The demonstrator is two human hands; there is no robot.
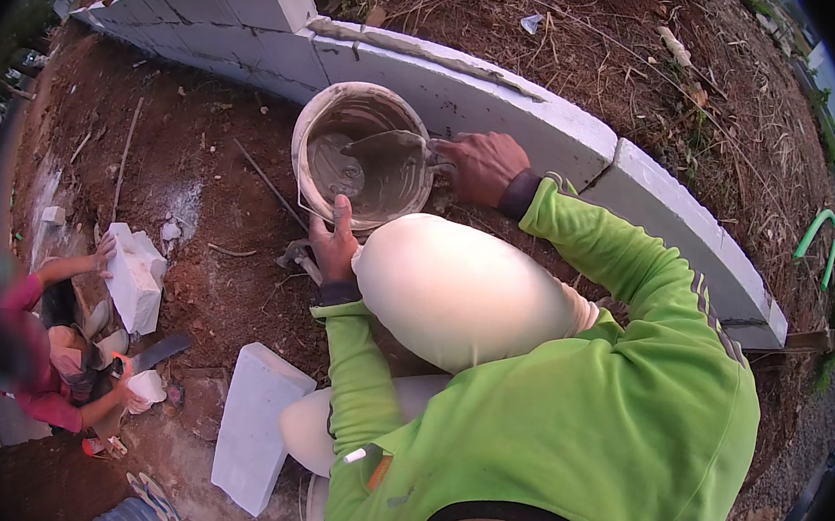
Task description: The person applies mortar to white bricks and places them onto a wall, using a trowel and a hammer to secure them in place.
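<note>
A pale bucket [303, 164] with grey mortar smeared inside stands on the soil against the low white block wall. My left hand [335, 245] grips its near rim, thumb upward; the other fingers are partly hidden. In my right hand [482, 166] is the handle of a trowel [388, 149], whose mortar-coated blade lies inside the bucket's mouth. Grey mortar [360, 180] coats the bottom and wall of the bucket. Just beside my left hand, a metal tool [299, 257] rests on the ground, its kind unclear.
The block wall [473, 100] curves across the far side, with mortar along part of its top. A loose white block [261, 426] lies by my knee. At left a co-worker in a pink shirt [18, 343] handles a white block [136, 279], near a saw blade [160, 351].
</note>
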